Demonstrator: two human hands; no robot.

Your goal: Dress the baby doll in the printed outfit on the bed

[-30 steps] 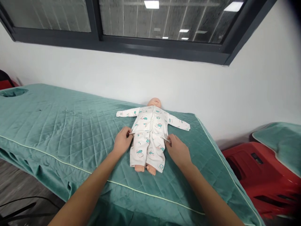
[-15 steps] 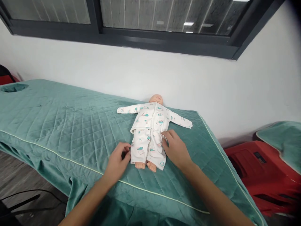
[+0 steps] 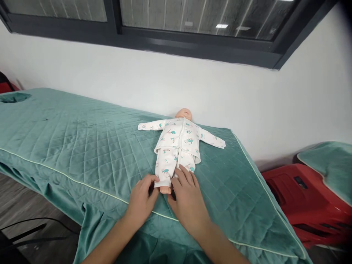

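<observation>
A baby doll (image 3: 183,113) lies on its back, arms spread, in a white long-sleeved top (image 3: 177,135) and matching printed trousers (image 3: 166,165). At the trouser cuff on the left side, my left hand (image 3: 141,201) has its thumb and fingers closed on the fabric edge. One bare doll foot (image 3: 165,190) shows between my two hands. My right hand (image 3: 188,201) curls over the lower part of the other trouser leg, hiding that cuff and foot. Its fingertips rest on the cloth.
The doll lies on a bed (image 3: 110,146) with a green quilted cover, a face hole (image 3: 15,97) at its far left. Behind are a white wall and a dark-framed window (image 3: 198,47). A red plastic stool or chair (image 3: 305,205) with a green cloth stands at right; black cables (image 3: 41,220) lie lower left.
My right hand has moved left and down from beside the doll's hip onto the lower trouser leg, covering one foot. My left hand has moved slightly right and down to the cuff.
</observation>
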